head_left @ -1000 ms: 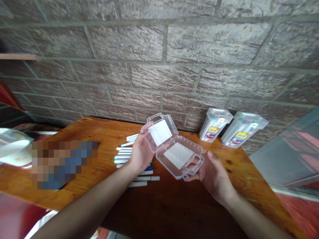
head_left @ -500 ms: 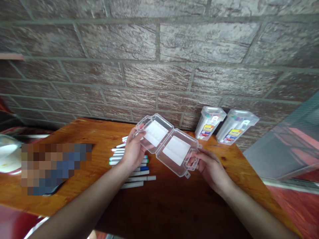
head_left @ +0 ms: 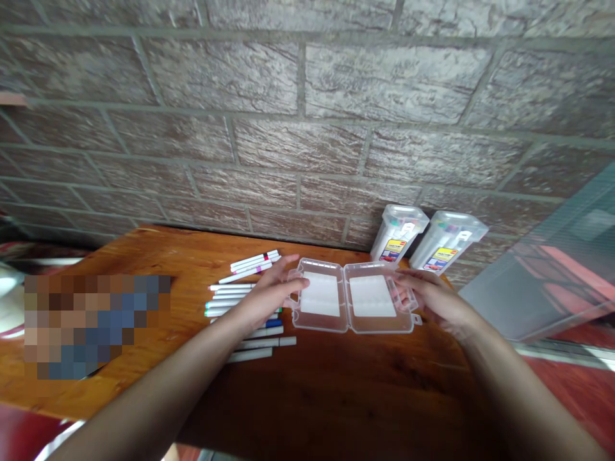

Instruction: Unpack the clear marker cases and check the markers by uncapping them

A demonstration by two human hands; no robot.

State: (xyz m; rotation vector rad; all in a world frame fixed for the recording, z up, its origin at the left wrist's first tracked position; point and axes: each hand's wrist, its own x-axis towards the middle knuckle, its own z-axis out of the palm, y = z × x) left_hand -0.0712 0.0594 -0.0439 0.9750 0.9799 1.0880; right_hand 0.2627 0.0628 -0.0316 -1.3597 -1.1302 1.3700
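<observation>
A clear plastic case (head_left: 321, 324) lies unfolded like a book, a white pad in each half, held between my two hands. My left hand (head_left: 271, 291) grips its left edge, the thumb on the inside. At the opposite edge, my right hand (head_left: 427, 294) closes around the handle and latch side. Several white markers (head_left: 259, 342) with coloured bands or ends lie on the table to the left, some partly hidden under my left forearm. Whether the case rests on the tabletop or hangs just above it, I cannot tell.
Two clear marker boxes (head_left: 400, 234) with yellow labels stand at the back right, by the brick wall (head_left: 298, 147). A blurred-out item (head_left: 96, 326) lies on the left of the wooden table (head_left: 336, 397). A translucent bin (head_left: 533, 269) is beyond the right edge.
The unfolded case has moved right and down, and turned from slanted to nearly level. Both hands moved with it, uncovering more markers at the back.
</observation>
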